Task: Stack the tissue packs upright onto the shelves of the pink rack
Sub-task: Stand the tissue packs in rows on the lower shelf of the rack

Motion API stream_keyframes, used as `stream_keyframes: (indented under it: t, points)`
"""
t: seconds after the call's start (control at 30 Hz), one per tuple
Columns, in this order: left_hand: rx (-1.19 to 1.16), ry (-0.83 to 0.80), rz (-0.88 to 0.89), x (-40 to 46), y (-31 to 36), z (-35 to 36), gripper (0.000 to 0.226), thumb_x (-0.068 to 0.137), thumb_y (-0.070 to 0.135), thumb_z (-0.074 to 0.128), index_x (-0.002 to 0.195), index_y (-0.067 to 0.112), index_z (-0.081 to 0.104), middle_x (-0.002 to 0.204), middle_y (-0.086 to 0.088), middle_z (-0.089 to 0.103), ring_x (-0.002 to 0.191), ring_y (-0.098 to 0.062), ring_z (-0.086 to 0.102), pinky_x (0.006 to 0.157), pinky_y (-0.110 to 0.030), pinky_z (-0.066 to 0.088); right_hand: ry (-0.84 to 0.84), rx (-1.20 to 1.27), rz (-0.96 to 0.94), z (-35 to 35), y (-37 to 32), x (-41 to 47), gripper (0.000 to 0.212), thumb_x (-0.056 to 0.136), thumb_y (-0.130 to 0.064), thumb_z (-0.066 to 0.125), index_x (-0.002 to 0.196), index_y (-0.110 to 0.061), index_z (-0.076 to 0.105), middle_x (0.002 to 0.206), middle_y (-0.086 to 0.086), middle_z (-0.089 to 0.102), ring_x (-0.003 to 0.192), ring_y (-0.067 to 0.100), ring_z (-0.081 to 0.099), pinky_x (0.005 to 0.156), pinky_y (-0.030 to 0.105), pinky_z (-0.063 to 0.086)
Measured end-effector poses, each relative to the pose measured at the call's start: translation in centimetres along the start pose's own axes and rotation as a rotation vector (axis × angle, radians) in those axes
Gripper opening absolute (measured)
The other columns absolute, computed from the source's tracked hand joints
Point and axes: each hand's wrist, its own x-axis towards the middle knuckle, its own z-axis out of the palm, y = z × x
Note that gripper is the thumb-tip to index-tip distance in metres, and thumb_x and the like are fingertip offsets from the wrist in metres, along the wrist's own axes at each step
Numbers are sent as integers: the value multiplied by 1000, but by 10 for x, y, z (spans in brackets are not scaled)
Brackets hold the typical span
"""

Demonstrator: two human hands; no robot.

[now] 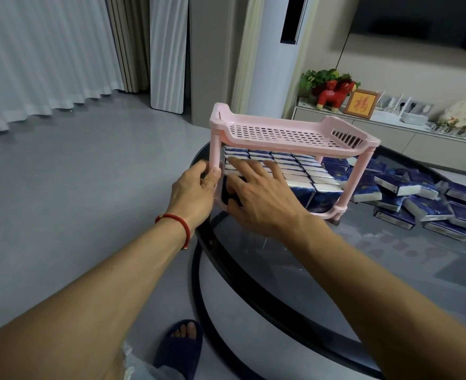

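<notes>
- A round glass table (336,270) with a dark rim fills the lower right, standing on a grey floor (89,174).
- White curtains (42,50) hang at the left, with a tall white panel leaning beside them.
- Behind the table a low cabinet (391,135) carries a red toy animal (333,94), a green plant, a framed red character (362,103) and small white devices.
- A dark screen (423,20) is mounted on the wall at the upper right.
- The pink rack (289,133) stands on the table's far left part; its slotted top shelf holds nothing.
- The lower shelf is packed with upright tissue packs (303,171), blue wrappers with white top edges, in tight rows.
- A loose pile of tissue packs (418,196) lies on the table to the right of the rack, some flat, some tilted.
- The left hand (196,187), with a red cord bracelet (175,223) at the wrist, grips the rack's near-left post, thumb and fingers curled round it.
- The right hand (256,196) reaches under the top shelf with fingers spread and fairly straight, resting on the tops of the nearest packs; the thumb lies at the front of the row.
- The two hands are close together, just beside one another.
- A foot in a dark slipper (181,346) shows at the bottom.
</notes>
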Motion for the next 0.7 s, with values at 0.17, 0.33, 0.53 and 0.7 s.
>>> stream_keyframes:
  t: [0.17, 0.33, 0.53, 0.7]
  points:
    - [-3, 33, -8, 3, 0, 1, 31, 107, 42, 44, 107, 15, 60, 102, -4, 67, 90, -20, 63, 68, -30, 52, -19, 95, -91, -9, 12, 27, 44, 87, -45, 46, 122, -20, 56, 137, 2, 59, 129, 25, 53, 110, 51, 37]
    - [-11, 28, -7, 5, 0, 0, 32, 107, 42, 44, 107, 13, 59, 101, -5, 66, 86, -20, 64, 67, -31, 53, -246, 199, -155, -25, 28, 58, 54, 79, -37, 72, 130, -22, 58, 133, 2, 62, 121, 27, 58, 101, 48, 50]
    - [-27, 6, -9, 6, -4, 0, 31, 106, 43, 46, 106, 15, 60, 101, -4, 68, 90, -26, 68, 82, -47, 62, -169, 232, -196, -8, 44, 47, 37, 84, -9, 75, 114, -22, 59, 126, 0, 63, 111, 25, 62, 92, 38, 56]
    - [-24, 22, -9, 6, -3, 2, 31, 106, 45, 46, 106, 18, 61, 100, -3, 69, 91, -25, 68, 81, -50, 61, 43, 93, -284, -2, 35, 36, 16, 81, -13, 75, 96, -17, 70, 118, 3, 67, 101, 28, 65, 81, 41, 57]
